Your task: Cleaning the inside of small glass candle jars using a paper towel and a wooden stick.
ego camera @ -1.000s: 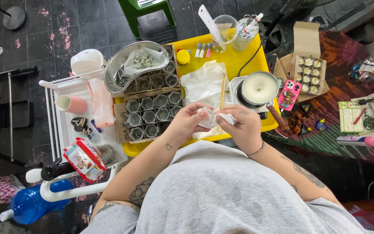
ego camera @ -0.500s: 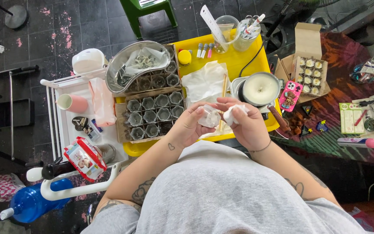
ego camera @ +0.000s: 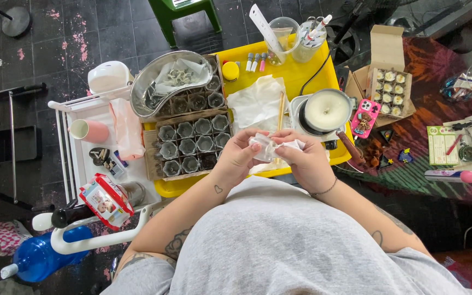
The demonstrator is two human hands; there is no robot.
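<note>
Head view: crumpled white tissue wad (ego camera: 269, 146) looks light, soft and easily torn, best pinched at its loose edges. Left hand (ego camera: 237, 158) and right hand (ego camera: 306, 161) both close fingertips on it, above the near edge of the yellow plastic tray (ego camera: 296, 76). Beside them: 1 cardboard grid of grey cups (ego camera: 189, 145), 1 pan of white wax (ego camera: 326, 111).

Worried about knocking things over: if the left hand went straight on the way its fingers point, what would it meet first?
The left hand points toward the right hand, so it would first meet the crumpled white tissue that both hold, then the right hand's fingers. Depth looks shared, though uncertain.
</note>
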